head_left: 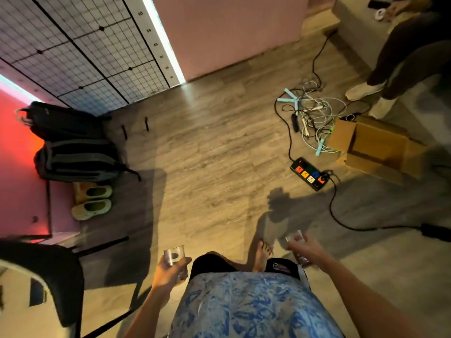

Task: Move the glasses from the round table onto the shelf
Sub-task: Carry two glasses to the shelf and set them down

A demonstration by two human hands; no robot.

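Observation:
I look straight down at a wooden floor. My left hand point(169, 270) grips a clear drinking glass point(173, 255) held upright at the lower middle. My right hand point(308, 251) holds a second clear glass point(295, 238), blurred, at about the same height on the other side of my body. Neither the round table nor the shelf can be made out in this view.
A black chair point(46, 276) stands at lower left. Backpacks point(70, 145) and pale clogs point(91, 202) lie along the left wall. A power strip point(309, 173), tangled cables point(314, 115) and a cardboard box point(373, 147) sit at right, near another person's legs point(402, 64).

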